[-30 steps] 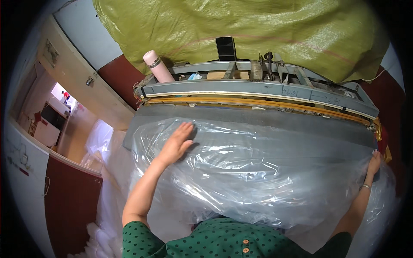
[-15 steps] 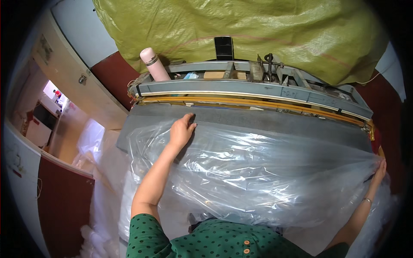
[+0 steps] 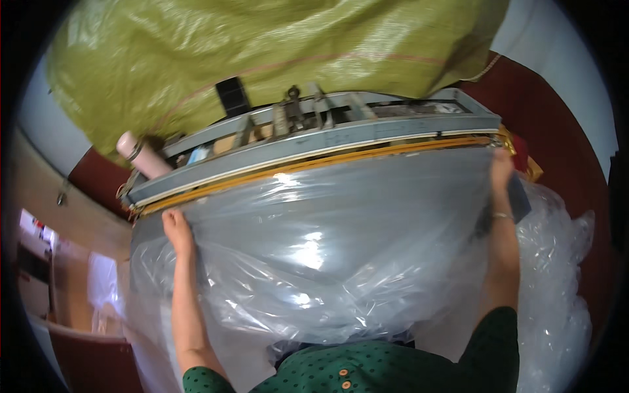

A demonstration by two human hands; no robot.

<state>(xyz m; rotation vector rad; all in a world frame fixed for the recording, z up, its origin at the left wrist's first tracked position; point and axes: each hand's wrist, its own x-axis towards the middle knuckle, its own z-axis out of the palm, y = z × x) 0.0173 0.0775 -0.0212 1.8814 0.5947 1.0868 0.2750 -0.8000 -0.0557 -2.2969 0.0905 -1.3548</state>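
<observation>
A wide clear plastic bag (image 3: 327, 255) lies spread over a grey table, its far edge up against the long grey sealing bar (image 3: 314, 154) with a yellow strip. My left hand (image 3: 175, 226) pinches the bag's far left corner close to the bar. At the far right corner my right hand (image 3: 501, 171), a thin bracelet on its wrist, holds the bag's edge at the bar's end. The plastic is stretched between both hands.
A big olive-green woven sack (image 3: 275, 59) rises behind the machine. A pink bottle (image 3: 141, 157) stands at the machine's left end, with metal tools on top. More crumpled clear plastic (image 3: 563, 262) is piled at the right. A red-brown wall lies beyond.
Both hands have slid outward and forward, pulling the bag's far edge up to the sealing bar. My head has turned, so the view has tilted.
</observation>
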